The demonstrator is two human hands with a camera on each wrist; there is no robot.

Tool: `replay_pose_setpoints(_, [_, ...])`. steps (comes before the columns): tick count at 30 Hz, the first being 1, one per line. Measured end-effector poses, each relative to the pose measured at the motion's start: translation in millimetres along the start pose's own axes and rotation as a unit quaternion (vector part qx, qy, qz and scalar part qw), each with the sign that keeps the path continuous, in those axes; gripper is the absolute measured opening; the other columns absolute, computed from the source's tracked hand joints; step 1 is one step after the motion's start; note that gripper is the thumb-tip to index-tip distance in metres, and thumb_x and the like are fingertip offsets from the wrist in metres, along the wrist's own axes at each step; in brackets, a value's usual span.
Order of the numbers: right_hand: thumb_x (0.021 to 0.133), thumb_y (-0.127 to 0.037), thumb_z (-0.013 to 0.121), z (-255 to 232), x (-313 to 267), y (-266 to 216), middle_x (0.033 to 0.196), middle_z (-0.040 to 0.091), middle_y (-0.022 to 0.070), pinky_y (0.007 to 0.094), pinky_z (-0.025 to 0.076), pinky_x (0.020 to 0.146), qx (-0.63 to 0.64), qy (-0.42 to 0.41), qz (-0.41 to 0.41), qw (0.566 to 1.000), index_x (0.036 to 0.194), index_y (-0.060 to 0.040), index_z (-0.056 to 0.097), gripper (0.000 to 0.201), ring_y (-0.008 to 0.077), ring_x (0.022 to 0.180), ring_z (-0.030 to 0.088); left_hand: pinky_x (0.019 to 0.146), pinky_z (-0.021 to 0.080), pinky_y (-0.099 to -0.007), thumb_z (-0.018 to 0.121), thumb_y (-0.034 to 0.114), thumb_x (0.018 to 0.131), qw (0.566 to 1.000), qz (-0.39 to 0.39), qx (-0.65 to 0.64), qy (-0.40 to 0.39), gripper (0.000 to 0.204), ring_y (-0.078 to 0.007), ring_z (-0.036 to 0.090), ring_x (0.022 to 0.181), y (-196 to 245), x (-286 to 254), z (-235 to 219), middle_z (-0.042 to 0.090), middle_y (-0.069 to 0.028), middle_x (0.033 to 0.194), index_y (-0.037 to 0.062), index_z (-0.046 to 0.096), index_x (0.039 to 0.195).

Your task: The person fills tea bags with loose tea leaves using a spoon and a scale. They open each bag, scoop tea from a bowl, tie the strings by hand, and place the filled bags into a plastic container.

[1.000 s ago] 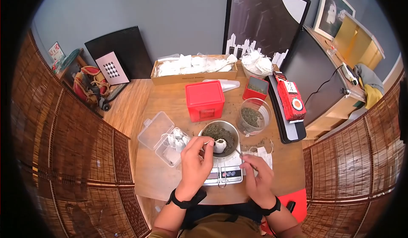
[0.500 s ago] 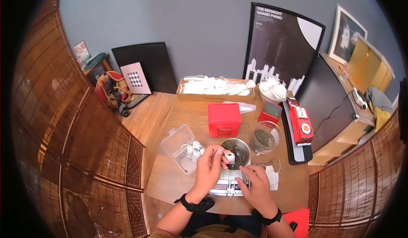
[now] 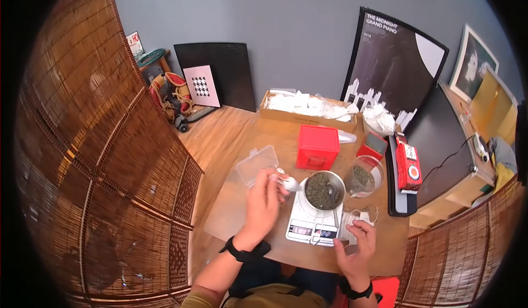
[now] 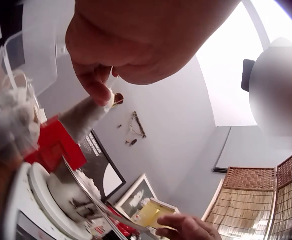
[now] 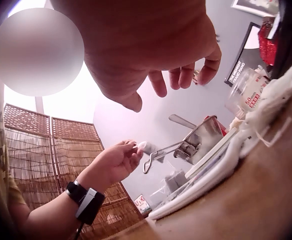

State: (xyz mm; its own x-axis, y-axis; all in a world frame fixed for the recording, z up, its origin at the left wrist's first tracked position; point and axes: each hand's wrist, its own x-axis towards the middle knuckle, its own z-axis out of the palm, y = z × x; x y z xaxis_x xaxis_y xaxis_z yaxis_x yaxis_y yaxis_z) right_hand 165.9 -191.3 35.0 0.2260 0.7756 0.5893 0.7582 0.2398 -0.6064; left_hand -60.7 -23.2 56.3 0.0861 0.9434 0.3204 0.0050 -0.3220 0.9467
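My left hand (image 3: 262,206) pinches a filled white tea bag (image 4: 83,119) near its top, in the air left of the steel pan (image 3: 340,182). Behind that hand is a clear plastic case (image 3: 257,164) with its lid up, its lower part mostly hidden. Dried tea leaves (image 3: 316,192) fill the pan, and a metal spoon (image 3: 331,190) rests in them. Under the pan is a white kitchen scale (image 3: 300,220). My right hand (image 3: 356,253) hovers right of the scale, fingers loosely bent and holding nothing. Closest to it are flat white tea bags (image 3: 348,226) with strings.
Beyond the pan stands a red box (image 3: 318,148). A clear tub of leaves (image 3: 379,184) and a small red tin (image 3: 374,145) are to its right. A cardboard box of white bags (image 3: 308,118) lines the back edge. A red packet (image 3: 408,168) lies at the right.
My left hand has carried the tea bag leftward from over the pan. My right hand has let go of the spoon and drawn away to the right. The head view has turned left.
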Motion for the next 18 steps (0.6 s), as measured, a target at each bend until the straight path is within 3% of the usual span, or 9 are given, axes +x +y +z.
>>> replay_pose_setpoints(1, [0.075, -0.008, 0.094, 0.6, -7.2, 1.5, 0.128, 0.065, 0.0199, 0.0436, 0.055, 0.096, 0.002, 0.003, 0.009, 1.0, 0.119, -0.0009, 0.075, 0.048, 0.0362, 0.112, 0.065, 0.066, 0.058, -0.0287, 0.047, 0.009, 0.119, 0.999, 0.009, 0.006, 0.038, 0.017, -0.0118, 0.07, 0.076, 2.2, 2.0, -11.4, 0.078, -0.0126, 0.11, -0.0007, 0.061, 0.118])
replay_pose_setpoints(6, [0.078, -0.004, 0.09, 10.2, -32.4, 6.5, 0.126, 0.066, 0.019, 0.0413, 0.055, 0.095, 0.034, 0.028, 0.053, 0.998, 0.116, -0.0003, 0.074, 0.041, 0.0335, 0.11, 0.066, 0.065, 0.056, -0.0261, 0.048, 0.013, 0.12, 0.998, 0.002, 0.029, 0.059, 0.016, -0.009, 0.067, 0.076, -2.7, 10.1, -53.4, 0.079, -0.0116, 0.11, 0.0013, 0.059, 0.117])
replay_pose_setpoints(10, [0.079, -0.004, 0.09, 16.3, -38.9, 0.4, 0.122, 0.068, 0.0175, 0.0408, 0.055, 0.093, 0.044, 0.032, 0.086, 0.995, 0.112, -0.0006, 0.075, 0.036, 0.0332, 0.108, 0.067, 0.064, 0.055, -0.0259, 0.047, 0.013, 0.12, 0.999, -0.019, 0.036, 0.029, 0.017, -0.009, 0.066, 0.074, -11.3, 12.6, -58.9, 0.079, -0.0114, 0.108, 0.0016, 0.058, 0.115])
replay_pose_setpoints(15, [0.081, -0.004, 0.089, 16.8, -38.9, -2.5, 0.12, 0.068, 0.0169, 0.0412, 0.055, 0.091, 0.031, 0.015, 0.078, 0.996, 0.11, -0.0009, 0.075, 0.032, 0.0332, 0.106, 0.067, 0.062, 0.054, -0.0279, 0.046, 0.015, 0.12, 0.992, -0.085, 0.069, -0.064, 0.018, -0.0105, 0.067, 0.07, -16.2, 16.6, -50.3, 0.079, -0.0107, 0.102, 0.0031, 0.057, 0.112])
replay_pose_setpoints(18, [0.082, -0.004, 0.088, 14.5, -39.6, -0.2, 0.12, 0.069, 0.0168, 0.0415, 0.055, 0.091, 0.033, 0.004, 0.093, 0.995, 0.109, -0.0007, 0.075, 0.031, 0.0332, 0.105, 0.066, 0.063, 0.055, -0.0311, 0.047, 0.015, 0.12, 0.99, -0.083, 0.091, -0.072, 0.017, -0.0129, 0.067, 0.069, -23.5, 16.6, -46.6, 0.079, -0.0099, 0.098, 0.003, 0.057, 0.113])
